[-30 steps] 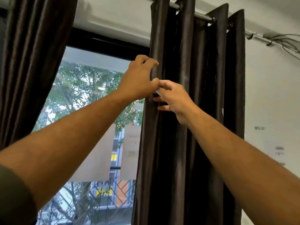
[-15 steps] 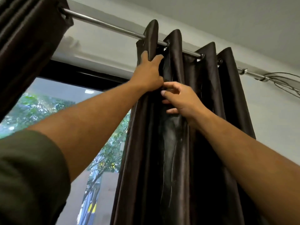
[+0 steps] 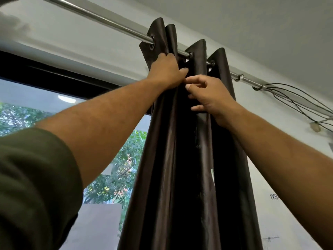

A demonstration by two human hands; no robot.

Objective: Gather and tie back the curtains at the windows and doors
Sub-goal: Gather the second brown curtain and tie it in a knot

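Just below the curtain rod (image 3: pixel 100 18), the left hand (image 3: pixel 166 70) grips the bunched dark curtain (image 3: pixel 173 159) folds while the right hand (image 3: pixel 207 93) pinches an adjacent fold beside it.

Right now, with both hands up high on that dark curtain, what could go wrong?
Both hands, left hand and right hand, grip the curtain just below the rod; a hard tug might strain the eyelets or jolt the rod. Loose wires hang off the rod's end and could snag if folds slide that way.
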